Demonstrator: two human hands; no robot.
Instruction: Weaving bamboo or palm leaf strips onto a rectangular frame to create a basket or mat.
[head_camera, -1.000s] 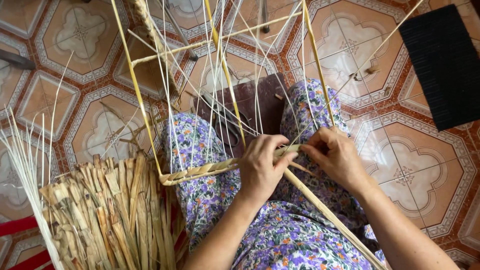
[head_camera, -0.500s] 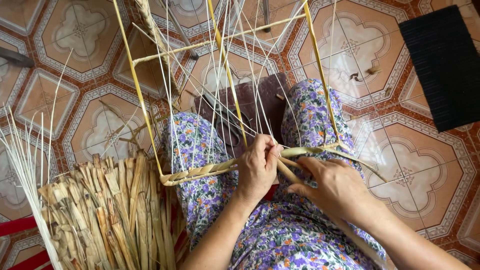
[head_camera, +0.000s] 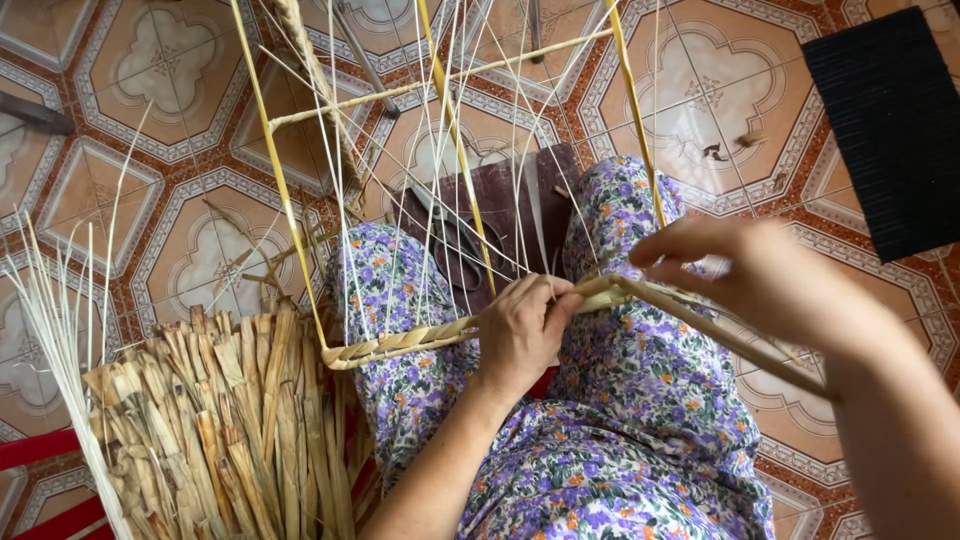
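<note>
Pinched in the left hand (head_camera: 520, 335) is the working end of a braided straw band (head_camera: 400, 343) running along the lower bar of a yellow frame (head_camera: 275, 170). Right hand (head_camera: 745, 270) is closed on a straw strand (head_camera: 700, 305), drawn toward the frame's right edge. Judging from the head view, only that lower bar's left stretch is braided; the upright strings (head_camera: 440, 180) above stand bare.

Below me I see a patterned terracotta-and-cream tiled floor (head_camera: 150, 120). On it lie 1 black ribbed rectangular mat (head_camera: 890, 130) and 1 bundle of dried tan reed strips (head_camera: 215, 430).
</note>
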